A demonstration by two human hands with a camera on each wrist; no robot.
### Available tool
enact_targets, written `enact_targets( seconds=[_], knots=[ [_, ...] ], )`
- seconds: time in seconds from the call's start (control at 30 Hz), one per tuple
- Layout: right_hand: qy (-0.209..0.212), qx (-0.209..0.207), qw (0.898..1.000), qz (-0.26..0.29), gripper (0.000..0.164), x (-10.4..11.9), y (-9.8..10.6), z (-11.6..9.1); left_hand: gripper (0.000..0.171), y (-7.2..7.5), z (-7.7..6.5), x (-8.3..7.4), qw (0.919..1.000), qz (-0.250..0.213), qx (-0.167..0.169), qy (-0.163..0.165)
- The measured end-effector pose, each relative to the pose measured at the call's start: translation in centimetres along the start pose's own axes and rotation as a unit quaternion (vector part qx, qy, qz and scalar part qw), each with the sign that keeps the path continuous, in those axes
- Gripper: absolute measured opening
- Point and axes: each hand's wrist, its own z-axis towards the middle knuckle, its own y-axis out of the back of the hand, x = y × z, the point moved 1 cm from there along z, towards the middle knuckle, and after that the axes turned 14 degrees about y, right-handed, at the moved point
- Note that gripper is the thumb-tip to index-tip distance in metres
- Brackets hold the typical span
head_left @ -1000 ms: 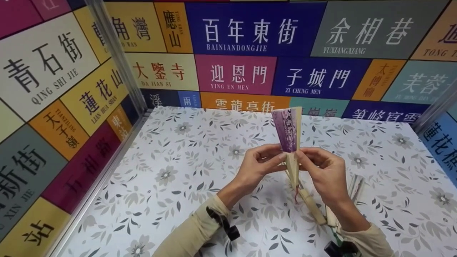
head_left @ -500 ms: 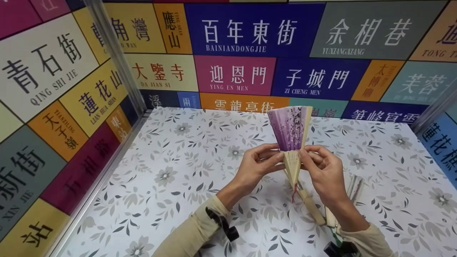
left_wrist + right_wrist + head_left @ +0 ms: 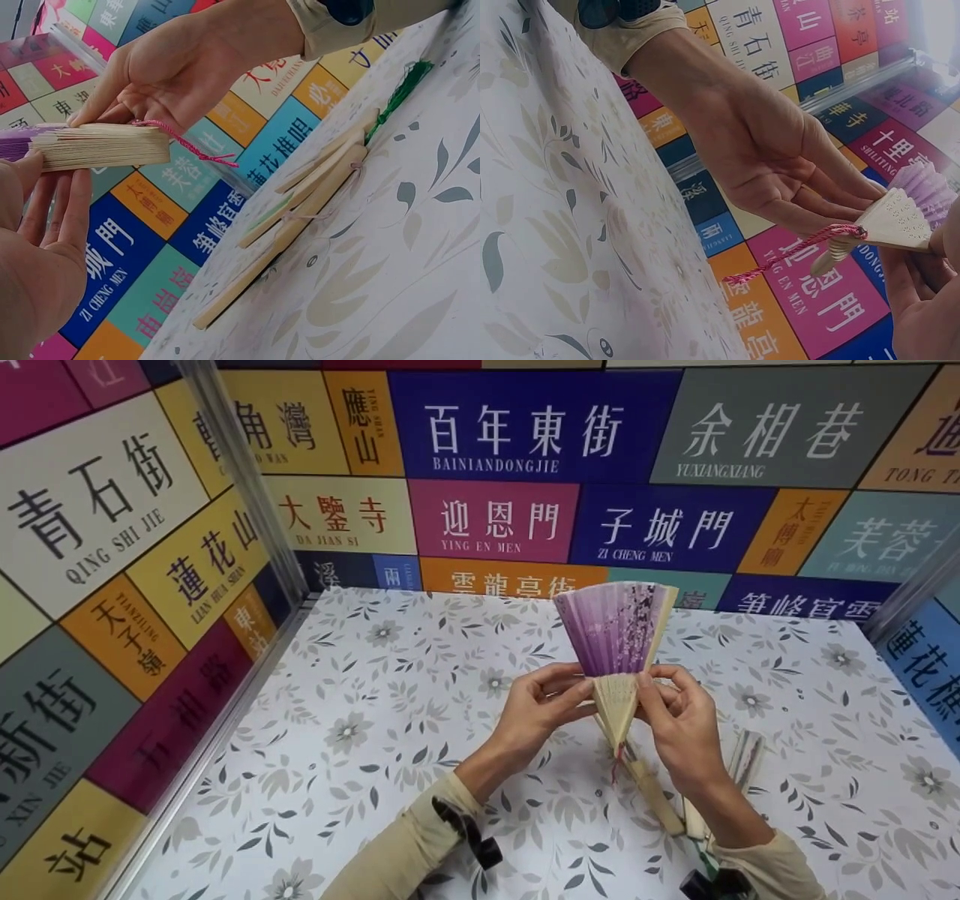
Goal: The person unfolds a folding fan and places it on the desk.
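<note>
A folding fan, its purple cloth printed with pale and dark blossom, is held upright and partly spread above the table. My left hand pinches its left outer stick between thumb and fingers, just below the cloth. The right outer stick is pinched the same way by my right hand. Pale ribs show edge-on in the left wrist view, narrowing toward the pivot. From the pivot end dangles a twisted pink-red cord. Pierced holes dot the ribs in the right wrist view.
Several pale wooden pieces like closed fans lie on the flower-patterned table below my hands, one with a green tassel. A narrow item with a clear, shiny surface lies beyond my right wrist. Sign-printed panels wall the back and sides.
The fan has spread from a narrow wedge to a wider one, showing more purple cloth and ribs. My right hand has shifted slightly right with its stick; the left has stayed nearly still.
</note>
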Motion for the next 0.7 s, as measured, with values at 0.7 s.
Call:
enact_targets(
  seconds=[0.7],
  knots=[
    [-0.002,0.004,0.999,0.052,0.031,-0.54,-0.01,0.01,0.032,-0.06,0.10,0.18,0.9992,-0.037,-0.014,-0.005]
  ],
)
